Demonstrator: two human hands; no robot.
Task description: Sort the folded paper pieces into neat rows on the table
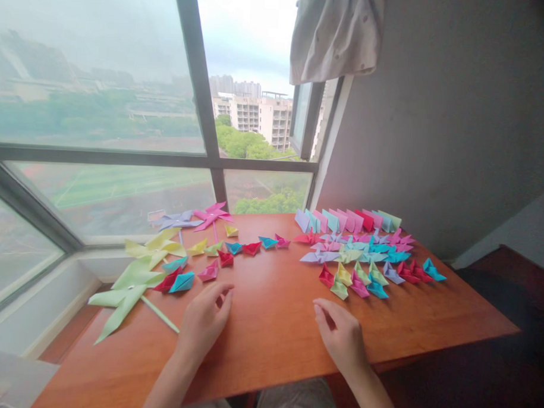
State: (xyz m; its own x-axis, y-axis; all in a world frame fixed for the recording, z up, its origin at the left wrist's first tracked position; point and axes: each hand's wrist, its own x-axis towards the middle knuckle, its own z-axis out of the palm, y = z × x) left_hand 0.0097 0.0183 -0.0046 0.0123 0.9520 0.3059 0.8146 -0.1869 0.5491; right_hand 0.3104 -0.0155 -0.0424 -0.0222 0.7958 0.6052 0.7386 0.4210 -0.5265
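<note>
My left hand [205, 318] rests on the wooden table [267, 341], its fingers curled in toward the thumb with nothing in them. Just beyond its knuckles lies a pink paper boat [208, 271], and a blue one [182, 282] is to its left. Across from it, my right hand [342, 337] is likewise curled closed and holds nothing. Its nearest thing is a pale green paper boat [339, 288] at the front of a cluster on the right. A light green paper pinwheel [130, 291] lies left of my left hand, its stick pointing toward my wrist.
Several more paper boats [251, 248] trail across the table's middle. Yellow [157, 247], purple [177, 220] and pink [211, 215] pinwheels lie back left. At the back right are folded paper cranes [373, 246] and a row of standing folded papers [343, 221]. Windows [113, 157] border the table.
</note>
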